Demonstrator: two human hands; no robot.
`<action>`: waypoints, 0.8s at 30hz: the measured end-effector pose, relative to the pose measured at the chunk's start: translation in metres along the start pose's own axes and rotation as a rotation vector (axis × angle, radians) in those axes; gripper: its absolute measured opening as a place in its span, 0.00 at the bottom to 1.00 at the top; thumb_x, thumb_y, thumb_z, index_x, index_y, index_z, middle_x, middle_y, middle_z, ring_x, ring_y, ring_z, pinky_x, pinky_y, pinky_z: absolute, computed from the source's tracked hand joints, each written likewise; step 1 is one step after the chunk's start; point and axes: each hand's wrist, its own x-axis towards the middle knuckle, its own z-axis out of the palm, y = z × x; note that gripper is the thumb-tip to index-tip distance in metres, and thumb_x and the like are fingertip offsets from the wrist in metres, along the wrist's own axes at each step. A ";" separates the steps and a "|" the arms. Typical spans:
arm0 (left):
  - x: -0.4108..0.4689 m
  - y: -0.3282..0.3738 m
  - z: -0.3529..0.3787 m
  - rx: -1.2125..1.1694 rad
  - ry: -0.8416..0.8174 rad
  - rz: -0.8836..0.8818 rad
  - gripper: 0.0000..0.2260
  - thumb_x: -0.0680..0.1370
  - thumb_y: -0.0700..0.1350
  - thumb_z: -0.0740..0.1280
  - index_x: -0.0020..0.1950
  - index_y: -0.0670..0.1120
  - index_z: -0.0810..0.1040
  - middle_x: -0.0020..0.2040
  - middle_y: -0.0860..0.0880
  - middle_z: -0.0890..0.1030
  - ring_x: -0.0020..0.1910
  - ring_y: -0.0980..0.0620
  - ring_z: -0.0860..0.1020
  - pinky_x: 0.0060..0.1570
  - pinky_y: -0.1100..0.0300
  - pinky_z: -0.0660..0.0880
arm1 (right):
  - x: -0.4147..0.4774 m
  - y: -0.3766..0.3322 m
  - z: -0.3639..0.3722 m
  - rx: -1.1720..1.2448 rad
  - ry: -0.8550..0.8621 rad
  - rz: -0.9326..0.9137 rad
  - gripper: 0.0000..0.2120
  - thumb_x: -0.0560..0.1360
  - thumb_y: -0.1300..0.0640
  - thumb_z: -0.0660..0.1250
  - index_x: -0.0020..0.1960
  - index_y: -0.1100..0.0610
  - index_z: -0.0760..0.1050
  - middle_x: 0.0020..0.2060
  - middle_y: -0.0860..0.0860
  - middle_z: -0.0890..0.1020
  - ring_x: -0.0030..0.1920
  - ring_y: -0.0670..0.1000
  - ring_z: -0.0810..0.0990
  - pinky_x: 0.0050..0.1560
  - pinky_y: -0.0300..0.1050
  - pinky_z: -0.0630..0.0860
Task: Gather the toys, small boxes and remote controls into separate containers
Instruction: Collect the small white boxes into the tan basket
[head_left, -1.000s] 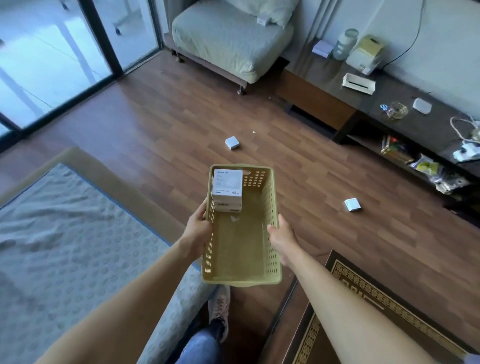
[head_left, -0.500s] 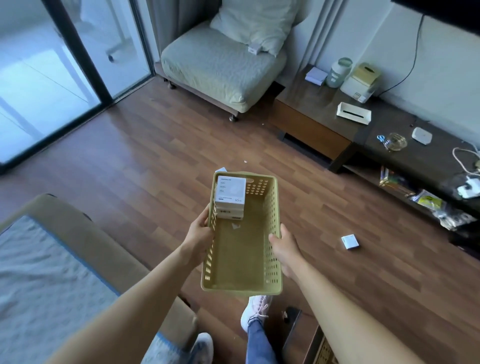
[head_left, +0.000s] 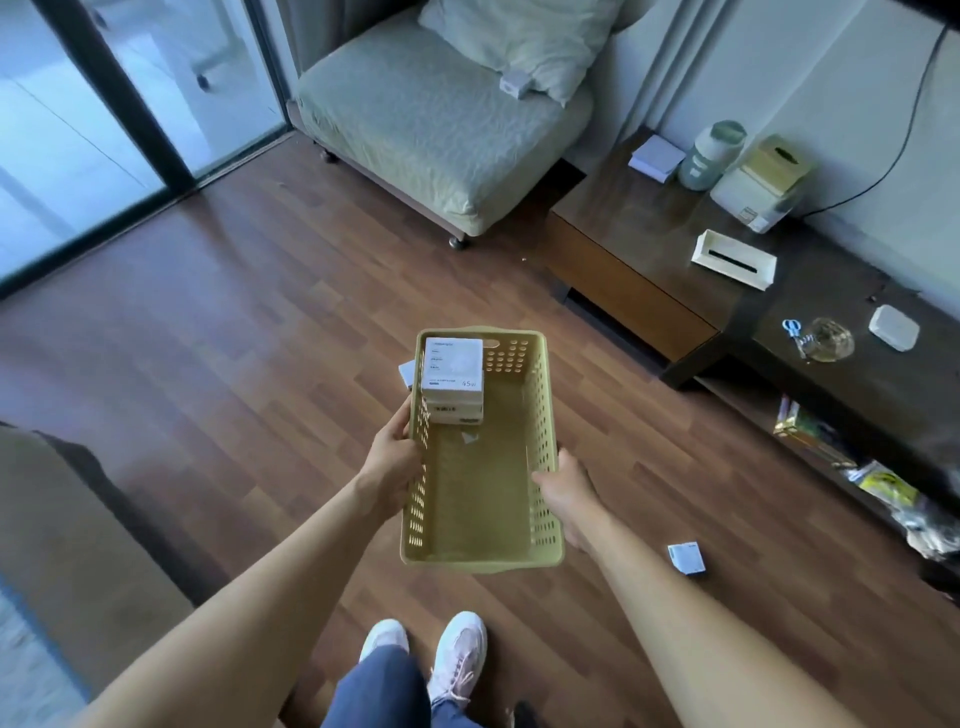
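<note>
Head view: A person carries a yellow basket (head_left: 483, 504) level over a wooden floor, the left hand (head_left: 395, 457) with fingers curled round its left wall and the right hand (head_left: 569, 486) gripping the right wall (the fingers on the outer side are hidden). Two stacked white boxes (head_left: 453, 366) sit in the far left corner of the basket, just beyond the left hand. A small floor box (head_left: 407, 373) peeps out past that corner, and a second floor box (head_left: 687, 557) lies to the right of the right hand, nearer the body.

The step appears to be the approach to the next box. It is best done by keeping the basket flat so the stack does not slide, then setting it down beside the box to free a hand.

Compared with a second ago, the person has walked forward. The first floor box, then well ahead of the basket, is now almost under it, and the rug has dropped from view.
</note>
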 end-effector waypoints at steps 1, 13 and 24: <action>0.011 0.005 0.004 0.001 0.001 0.007 0.31 0.72 0.25 0.64 0.60 0.59 0.79 0.51 0.42 0.84 0.46 0.44 0.83 0.49 0.44 0.80 | 0.009 -0.006 -0.003 -0.006 -0.010 0.008 0.13 0.79 0.64 0.57 0.61 0.53 0.70 0.55 0.52 0.79 0.56 0.56 0.78 0.60 0.58 0.76; 0.227 0.068 0.030 -0.021 0.045 -0.058 0.30 0.71 0.26 0.67 0.66 0.55 0.75 0.51 0.44 0.84 0.48 0.43 0.83 0.49 0.44 0.80 | 0.206 -0.097 -0.001 0.025 -0.094 0.062 0.30 0.72 0.59 0.58 0.74 0.49 0.61 0.68 0.52 0.74 0.64 0.56 0.75 0.63 0.59 0.75; 0.461 0.029 0.007 0.129 0.095 -0.087 0.31 0.73 0.27 0.62 0.60 0.62 0.77 0.50 0.48 0.84 0.47 0.49 0.82 0.44 0.54 0.81 | 0.434 -0.102 0.053 0.033 -0.021 0.058 0.22 0.71 0.69 0.52 0.45 0.44 0.74 0.47 0.48 0.83 0.50 0.56 0.82 0.54 0.59 0.80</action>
